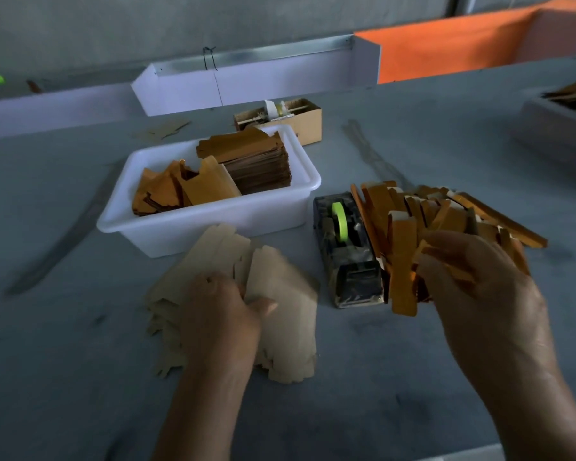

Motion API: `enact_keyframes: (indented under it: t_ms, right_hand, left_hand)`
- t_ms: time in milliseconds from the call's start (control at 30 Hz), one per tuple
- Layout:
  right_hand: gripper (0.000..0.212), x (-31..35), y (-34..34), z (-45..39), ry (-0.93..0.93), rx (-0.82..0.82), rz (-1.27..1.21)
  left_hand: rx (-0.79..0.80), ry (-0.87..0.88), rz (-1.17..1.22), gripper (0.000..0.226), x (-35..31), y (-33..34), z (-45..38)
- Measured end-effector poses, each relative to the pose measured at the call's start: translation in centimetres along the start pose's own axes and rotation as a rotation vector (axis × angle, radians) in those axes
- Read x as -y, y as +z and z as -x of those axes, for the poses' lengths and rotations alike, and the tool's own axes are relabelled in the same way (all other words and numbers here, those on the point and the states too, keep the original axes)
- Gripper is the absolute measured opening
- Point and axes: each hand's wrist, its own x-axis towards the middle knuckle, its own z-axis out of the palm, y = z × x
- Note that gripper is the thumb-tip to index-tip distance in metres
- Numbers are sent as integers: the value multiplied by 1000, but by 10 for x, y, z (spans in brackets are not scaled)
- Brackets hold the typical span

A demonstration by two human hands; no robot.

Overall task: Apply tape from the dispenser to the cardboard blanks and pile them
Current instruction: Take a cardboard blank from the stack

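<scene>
Far left on the grey bench (64,361) there's a white tub (213,224) holding orange-gold blanks: a loose heap on its left side, a neat tall stack (256,161) on its right. Behind the tub sits a small brown box (296,119) with odds and ends in it.

In front of the tub is a fanned-out spread of pale beige blanks (280,311), plain side up, lying flat on the bench. The left hand (220,311) rests on that spread, fingers curled and thumb pinching the edge of the top sheet, which is blurred.

Just right of that is the tape dispenser (350,257), a grubby black one with a lime-green roll (340,221), touching the pile next to it.

That pile is a messy heap of folded orange strips (446,214). The right hand (473,277) hovers over its near edge, fingers bent down among the strips; can't tell if it's actually gripping one.

Far right edge, another tray (559,124), mostly cut off.
</scene>
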Motion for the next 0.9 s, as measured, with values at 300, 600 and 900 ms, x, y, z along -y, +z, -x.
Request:
enact_keyframes:
  t_ms: [300, 600, 900]
  right_hand:
    - [15, 5, 14, 17, 117, 178, -150]
    - [7, 14, 28, 28, 169, 311, -235]
    - [29, 20, 38, 35, 595, 527, -901]
  left_hand:
    - [-215, 36, 232, 20, 14, -14, -4]
    - [-241, 105, 436, 20, 11, -29, 9]
    - [176, 58, 825, 29, 0, -24, 30]
